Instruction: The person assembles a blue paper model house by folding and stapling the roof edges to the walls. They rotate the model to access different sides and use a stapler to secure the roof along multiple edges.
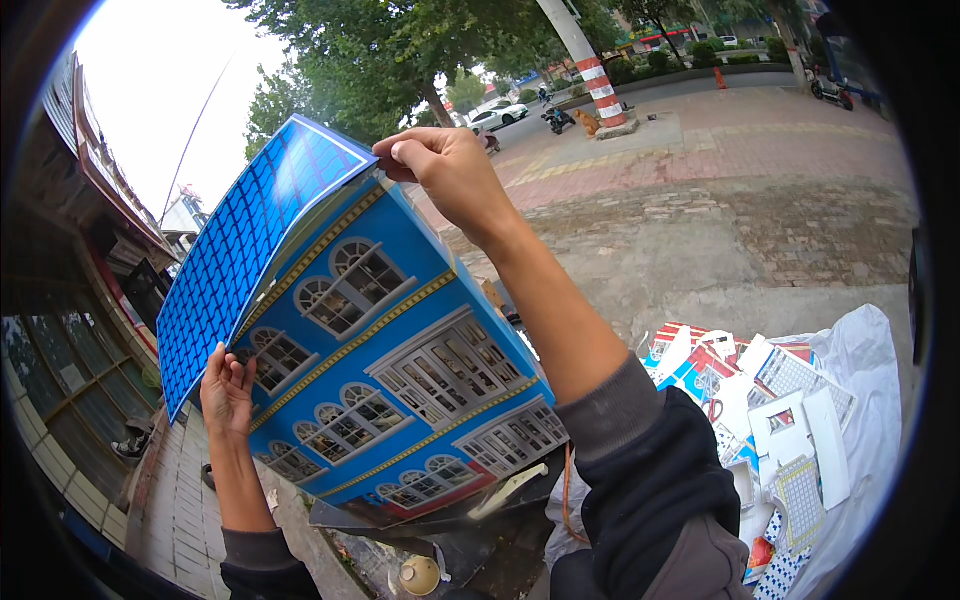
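A large blue model house (395, 345) stands tilted before me, with printed arched windows, yellow bands and a red strip at its base. Across its top lies a shiny blue roof panel (240, 250) printed with a dark tile pattern and edged in white. My right hand (445, 175) pinches the panel's upper right corner between thumb and fingers. Lower down on the left, my left hand (228, 388) grips the near edge of the same panel, fingertips at the rim. A narrow gap shows between the panel's edge and the house wall.
Under the house is a dark support (390, 520). At the right, a whitish plastic sheet (865, 400) bears many loose printed house pieces (790, 420). A small yellowish round object (419, 574) is below. Beyond are a red-and-white striped pole (600, 90), a paved lot, scooters and a white car (500, 115).
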`<state>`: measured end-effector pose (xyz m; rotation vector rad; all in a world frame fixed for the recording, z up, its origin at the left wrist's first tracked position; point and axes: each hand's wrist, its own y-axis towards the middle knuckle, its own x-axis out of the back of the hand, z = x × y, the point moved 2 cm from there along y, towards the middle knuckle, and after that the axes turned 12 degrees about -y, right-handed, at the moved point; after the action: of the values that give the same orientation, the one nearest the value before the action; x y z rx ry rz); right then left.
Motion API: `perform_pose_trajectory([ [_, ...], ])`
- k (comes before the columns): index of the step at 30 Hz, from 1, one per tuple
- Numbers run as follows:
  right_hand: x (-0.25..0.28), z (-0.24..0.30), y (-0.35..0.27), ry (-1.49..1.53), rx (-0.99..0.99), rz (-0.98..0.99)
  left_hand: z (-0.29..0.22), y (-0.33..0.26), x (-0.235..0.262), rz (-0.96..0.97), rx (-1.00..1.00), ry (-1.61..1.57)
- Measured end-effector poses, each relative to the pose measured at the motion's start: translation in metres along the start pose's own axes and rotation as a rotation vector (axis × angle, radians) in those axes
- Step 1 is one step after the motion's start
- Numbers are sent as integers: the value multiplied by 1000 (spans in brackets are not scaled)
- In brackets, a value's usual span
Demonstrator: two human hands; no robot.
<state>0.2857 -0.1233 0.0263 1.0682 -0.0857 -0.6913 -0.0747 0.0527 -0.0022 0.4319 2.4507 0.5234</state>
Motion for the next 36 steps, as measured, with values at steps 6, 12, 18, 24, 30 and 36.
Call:
perform_pose_trajectory([
  [6, 5, 11, -3, -41, 108, -51, -2, 1, 0, 19, 24, 16],
  [12, 2, 12, 4, -150, -505, 164, -3, -1, -1, 26, 27, 13],
  [18, -13, 19, 14, -186, -392, 212, 0, 0, -3, 33, 49, 8],
  [24, -19, 14, 5, -81, -176, 63, -1, -4, -8, 28, 53, -31],
  [30, -9, 23, -3, -30, -17, 44, 5, -4, -13, 51, 42, -60],
  [36, 9, -16, -1, -51, -167, -73, 20, -1, -26, 32, 51, -90],
])
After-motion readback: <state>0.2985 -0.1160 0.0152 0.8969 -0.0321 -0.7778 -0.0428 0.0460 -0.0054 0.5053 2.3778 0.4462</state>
